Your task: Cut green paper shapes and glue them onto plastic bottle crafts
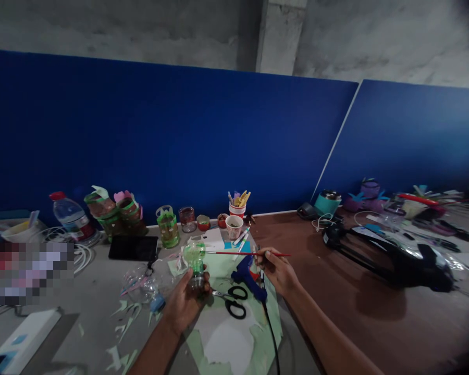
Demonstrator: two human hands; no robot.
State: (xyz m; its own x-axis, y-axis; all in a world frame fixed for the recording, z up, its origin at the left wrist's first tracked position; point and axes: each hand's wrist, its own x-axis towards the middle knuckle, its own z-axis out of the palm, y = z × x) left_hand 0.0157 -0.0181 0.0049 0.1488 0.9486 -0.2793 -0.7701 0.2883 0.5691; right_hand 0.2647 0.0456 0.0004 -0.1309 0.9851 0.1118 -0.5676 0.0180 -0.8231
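Observation:
My left hand (193,286) is closed around the lower part of a small clear plastic bottle piece (195,260) with green paint on its upper part. Between the fingers of my right hand (278,268) is a thin red paintbrush (238,253), held level, its tip pointing left at the green-painted plastic. Whether the tip touches it I cannot tell. Below my hands lie black-handled scissors (236,302) and a blue glue gun (250,276) on green and white paper (226,338).
Paper cups (234,227), small paint jars (188,220) and a green-painted bottle piece (168,227) stand behind. At left are a phone (133,248), a water bottle (72,216) and paper scraps (121,323). A black headset-like device (391,258) lies right, before a blue partition (172,130).

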